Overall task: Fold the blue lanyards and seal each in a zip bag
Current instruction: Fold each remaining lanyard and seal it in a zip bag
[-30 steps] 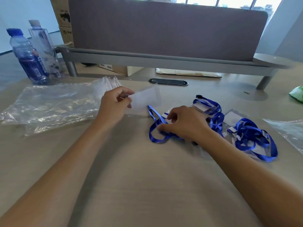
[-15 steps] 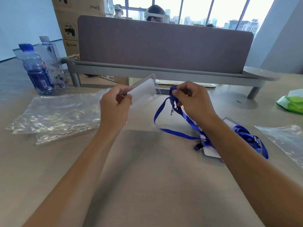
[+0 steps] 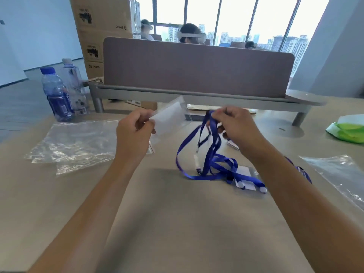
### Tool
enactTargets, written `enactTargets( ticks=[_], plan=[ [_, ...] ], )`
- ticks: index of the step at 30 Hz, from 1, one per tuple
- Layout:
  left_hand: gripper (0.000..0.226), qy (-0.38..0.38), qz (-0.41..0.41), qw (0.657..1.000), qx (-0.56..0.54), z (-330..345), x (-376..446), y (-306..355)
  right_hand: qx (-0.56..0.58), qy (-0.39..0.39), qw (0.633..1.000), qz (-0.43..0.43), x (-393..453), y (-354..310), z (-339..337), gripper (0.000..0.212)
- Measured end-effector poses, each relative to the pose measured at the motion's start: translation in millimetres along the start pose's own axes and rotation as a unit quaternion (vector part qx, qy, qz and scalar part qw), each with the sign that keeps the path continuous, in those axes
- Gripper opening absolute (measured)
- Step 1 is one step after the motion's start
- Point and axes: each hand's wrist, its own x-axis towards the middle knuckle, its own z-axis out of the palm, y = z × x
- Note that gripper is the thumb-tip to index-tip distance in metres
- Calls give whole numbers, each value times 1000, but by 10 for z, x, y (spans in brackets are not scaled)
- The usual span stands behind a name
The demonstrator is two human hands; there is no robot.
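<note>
Since half a second ago, the right hand [image 3: 234,127] has raised the blue lanyard [image 3: 208,154] higher, so more strap now hangs off the desk [image 3: 177,223] in loose loops, and the view has tipped upward. Its fingers are curled and pinching the strap near its top, at about 1 o'clock from the middle of the view. The lower end, with its clip and a card sleeve, trails on the desk at about 4 o'clock from that hand. The left hand [image 3: 134,133] pinches a small clear zip bag [image 3: 169,117] by one edge, holding it up just beside the strap.

My judgement is that the strap is light, limp and tangle-prone, so it should be gathered into even loops and held at the bunched middle. The bag looks thin, slick and floppy, so each lip of its mouth wants gripping.

A stack of spare bags [image 3: 74,142] lies at 9 o'clock and 2 water bottles [image 3: 59,93] stand at 10 o'clock.
</note>
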Motion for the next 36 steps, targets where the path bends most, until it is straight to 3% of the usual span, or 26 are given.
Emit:
enactTargets(
  ticks=[3, 5, 8, 13, 17, 20, 24, 30, 36],
  plan=[
    [24, -18, -22, 1000, 3, 47, -94, -85, -86, -81, 984, 131, -107, 355, 9, 24],
    [23, -36, -28, 999, 3, 88, -148, -129, -122, -86, 974, 169, -132, 545, 18, 30],
    [22, -54, -43, 998, 5, 151, -186, -160, -189, -66, 971, 133, -101, 735, 30, 32],
    [23, -56, -42, 997, 21, 189, -170, -201, -235, -11, 972, -16, 15, 765, 122, 10],
    [23, -53, -54, 997, 19, 171, -167, -244, -341, -144, 928, -41, 120, 737, 241, 15],
    [23, -51, -64, 997, 17, 169, -180, -277, -405, -172, 898, -28, 153, 822, 297, 17],
    [23, -53, -65, 996, 18, 173, -207, -292, -358, -142, 922, -36, 149, 917, 317, 11],
    [24, -42, -57, 997, 18, 161, -162, -231, -156, -45, 987, -10, 118, 719, 106, 12],
    [24, -31, -32, 999, 6, 148, -122, 0, -73, -5, 997, -29, 73, 409, -104, 13]
  ],
)
